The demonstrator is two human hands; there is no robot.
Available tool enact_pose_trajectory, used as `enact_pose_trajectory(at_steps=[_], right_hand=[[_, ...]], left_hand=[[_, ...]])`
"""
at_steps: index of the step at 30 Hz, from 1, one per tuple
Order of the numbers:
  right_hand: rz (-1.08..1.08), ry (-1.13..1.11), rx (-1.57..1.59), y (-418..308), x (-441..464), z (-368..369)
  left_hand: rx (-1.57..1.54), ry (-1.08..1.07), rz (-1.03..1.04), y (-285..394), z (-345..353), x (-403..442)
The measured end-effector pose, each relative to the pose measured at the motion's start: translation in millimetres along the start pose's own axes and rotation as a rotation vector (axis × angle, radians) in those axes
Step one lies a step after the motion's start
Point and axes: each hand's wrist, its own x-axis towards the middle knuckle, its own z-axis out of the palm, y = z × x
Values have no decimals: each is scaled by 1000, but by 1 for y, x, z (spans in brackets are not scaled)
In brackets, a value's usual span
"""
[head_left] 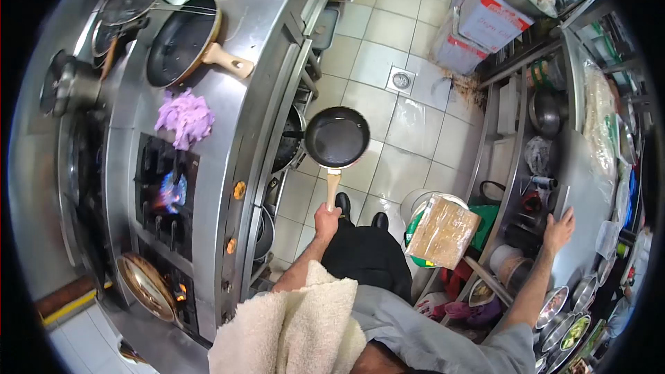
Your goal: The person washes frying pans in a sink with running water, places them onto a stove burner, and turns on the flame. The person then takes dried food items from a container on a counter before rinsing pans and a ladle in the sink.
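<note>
My left hand [327,221] is wrapped round the pale wooden-looking handle of a dark frying pan [337,140]. The pan hangs level in front of me over the tiled floor, and its inside looks bare and shiny. My right hand [559,230] rests with fingers spread at the edge of the steel counter [578,180] on the right, holding nothing. A cream towel [298,318] lies over my left forearm or shoulder; which of the two I cannot tell.
On the left, a lit burner [172,190] shows a blue flame beside a purple cloth [185,119]. Another frying pan [183,45] and a lidded pan [147,287] sit on the stove. A bucket topped with a wrapped board [443,230] stands at right. Boxes [490,14] are stacked beyond.
</note>
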Motion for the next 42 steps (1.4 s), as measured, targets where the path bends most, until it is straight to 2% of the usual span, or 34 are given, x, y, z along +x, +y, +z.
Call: enact_pose_trajectory(at_steps=[1, 3, 6, 8, 11, 13, 15, 17, 18, 19, 21, 23, 25, 27, 28, 29, 31, 33, 38, 40, 42], right_hand=[[25, -18, -21, -1, -1, -3], [39, 14, -75, 2, 1, 6], [69, -63, -69, 0, 2, 1], [87, -89, -62, -1, 1, -1], [113, -147, -73, -5, -1, -17], [115, -143, -9, -6, -2, -25], [131, -141, 52, 3, -3, -15], [85, 33, 209, 9, -2, 11], [113, 68, 239, 2, -13, 4], [114, 81, 253, -9, -26, -6], [-2, 165, 398, -36, -60, -21], [-51, -22, 588, -81, -109, -54], [-328, -72, 824, -126, -152, -51], [-567, -22, 1019, -189, -191, -31], [-626, -222, 1138, -214, -211, -53], [-684, -430, 1246, -244, -233, -89], [-972, -361, 1271, -299, -263, -115], [-1130, -412, 1279, -336, -289, -179], [-1402, -350, 1362, -414, -308, -273], [-1488, -301, 1369, -445, -307, -301], [-1535, -235, 1314, -488, -302, -309]], left_hand=[[-14, 19, 6, 10, -5, -19], [-92, -88, 5, 27, -14, -51], [-135, 16, 77, 67, -44, -112], [-172, 104, 175, 69, -61, -142], [-299, 157, 117, 78, -103, -177], [-405, 239, 151, 72, -127, -188], [-389, 440, 219, 64, -155, -193], [-377, 571, 195, 50, -183, -187], [-406, 596, 123, 51, -199, -186], [-342, 678, 142, 47, -214, -181], [-281, 761, 100, 43, -243, -174], [-319, 808, 86, 19, -263, -146], [-356, 854, 75, 6, -280, -122], [-429, 837, 2, 3, -297, -109], [-307, 897, 15, 8, -304, -108], [-365, 869, 41, 11, -309, -106], [-393, 858, 28, 2, -314, -82], [-387, 818, -19, -6, -317, -64], [-295, 777, -16, 5, -320, -75], [-442, 689, -14, -13, -318, -56], [-458, 688, -6, -1, -325, -75]])
